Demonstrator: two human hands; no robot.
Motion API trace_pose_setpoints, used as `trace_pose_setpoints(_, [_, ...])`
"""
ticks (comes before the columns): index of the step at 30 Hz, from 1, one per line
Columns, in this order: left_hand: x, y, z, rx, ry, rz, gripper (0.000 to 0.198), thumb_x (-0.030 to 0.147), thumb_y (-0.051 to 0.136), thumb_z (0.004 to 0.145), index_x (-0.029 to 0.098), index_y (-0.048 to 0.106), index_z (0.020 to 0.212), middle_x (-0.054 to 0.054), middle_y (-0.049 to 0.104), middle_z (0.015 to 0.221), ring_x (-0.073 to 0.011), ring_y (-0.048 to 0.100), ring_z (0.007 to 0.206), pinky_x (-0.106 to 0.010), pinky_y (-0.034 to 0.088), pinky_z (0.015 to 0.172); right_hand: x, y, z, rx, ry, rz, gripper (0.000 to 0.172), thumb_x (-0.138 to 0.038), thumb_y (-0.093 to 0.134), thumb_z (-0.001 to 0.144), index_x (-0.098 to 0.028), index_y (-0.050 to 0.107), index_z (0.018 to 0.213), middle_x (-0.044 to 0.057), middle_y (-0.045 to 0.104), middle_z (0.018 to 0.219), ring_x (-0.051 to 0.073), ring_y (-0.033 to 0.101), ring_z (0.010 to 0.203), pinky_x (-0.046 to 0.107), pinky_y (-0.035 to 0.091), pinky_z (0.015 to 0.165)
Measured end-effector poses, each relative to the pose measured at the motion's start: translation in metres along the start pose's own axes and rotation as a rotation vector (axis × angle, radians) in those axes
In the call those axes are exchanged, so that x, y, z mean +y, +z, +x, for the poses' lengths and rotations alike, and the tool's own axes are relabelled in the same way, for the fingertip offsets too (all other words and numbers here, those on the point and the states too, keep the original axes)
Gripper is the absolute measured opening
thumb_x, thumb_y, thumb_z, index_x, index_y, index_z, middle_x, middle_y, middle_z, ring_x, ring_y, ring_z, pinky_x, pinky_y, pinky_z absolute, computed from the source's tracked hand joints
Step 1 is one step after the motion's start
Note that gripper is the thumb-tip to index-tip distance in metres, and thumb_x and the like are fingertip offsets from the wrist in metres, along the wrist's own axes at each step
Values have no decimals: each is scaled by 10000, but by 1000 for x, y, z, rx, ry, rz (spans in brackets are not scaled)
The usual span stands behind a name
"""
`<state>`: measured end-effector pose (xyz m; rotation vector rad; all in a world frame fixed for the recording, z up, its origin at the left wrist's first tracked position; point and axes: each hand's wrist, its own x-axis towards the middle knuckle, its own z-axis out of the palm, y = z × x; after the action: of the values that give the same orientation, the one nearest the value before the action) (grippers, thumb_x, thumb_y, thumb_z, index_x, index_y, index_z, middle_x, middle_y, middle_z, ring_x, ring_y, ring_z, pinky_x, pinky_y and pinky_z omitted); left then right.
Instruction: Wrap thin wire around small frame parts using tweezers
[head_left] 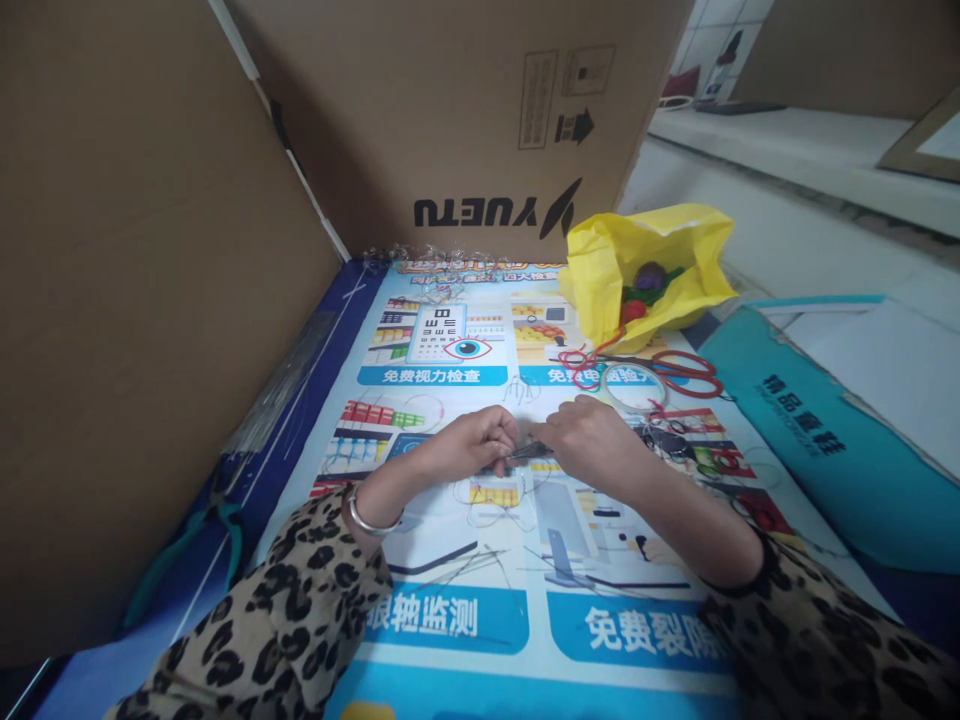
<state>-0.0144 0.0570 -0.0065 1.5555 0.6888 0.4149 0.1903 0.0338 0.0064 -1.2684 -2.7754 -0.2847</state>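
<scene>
My left hand (484, 442) is closed in a pinch on thin wire over the printed sheet. Close beside it, my right hand (589, 438) is also closed, its fingers curled round something mostly hidden. A slim dark metal piece (531, 453) shows between the two hands; its kind is too small to tell. Fine loops of wire (491, 513) hang below my fingers. Nearer to me, several loose wire pieces (469, 572) lie on the sheet. A small wire shape with several prongs (519, 388) rests just beyond my hands.
Teal-handled pliers (184, 535) and a bundle of wires (281, 390) lie left. Rightward are red-handled scissors (694, 372), a pale ring (634, 408), red cord (577, 365) and a yellow bag (596, 285) holding yarn. Cardboard (450, 120) stands behind; a teal box (795, 440) sits right.
</scene>
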Motion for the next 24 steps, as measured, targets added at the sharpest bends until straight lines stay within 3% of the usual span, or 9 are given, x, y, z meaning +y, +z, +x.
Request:
trace_pose_setpoints(5, [1,0,-1,38,0,44,78,219,463,813,176,424,863,2,596,701,-84,574,587,-234,446,575,-2,-2,0,-26,38,8,152,-126,483,744,-177,626,734,39,601,603,140,474,584,306,175,579])
trace_pose_setpoints(13, [11,-7,-9,46,-2,89,198,347,453,838,159,491,890,-44,627,824,-139,620,805,-284,472,732,-4,-5,2,-62,108,-18,141,-148,479,752,-177,612,714,50,619,626,153,505,600,297,189,567])
trace_pose_setpoints(18, [16,-12,-10,102,38,298,219,345,408,857,162,527,849,-27,626,792,-125,596,766,-260,454,721,-7,-6,4,-86,134,-21,131,-154,487,755,-173,612,722,54,630,647,156,521,612,291,208,567])
trace_pose_setpoints(24, [17,-17,-12,76,103,479,194,308,456,833,181,587,899,-24,633,869,-122,569,788,-243,436,725,-6,-7,4,-119,158,-38,132,-143,497,737,-174,625,749,54,636,663,154,532,621,299,220,560])
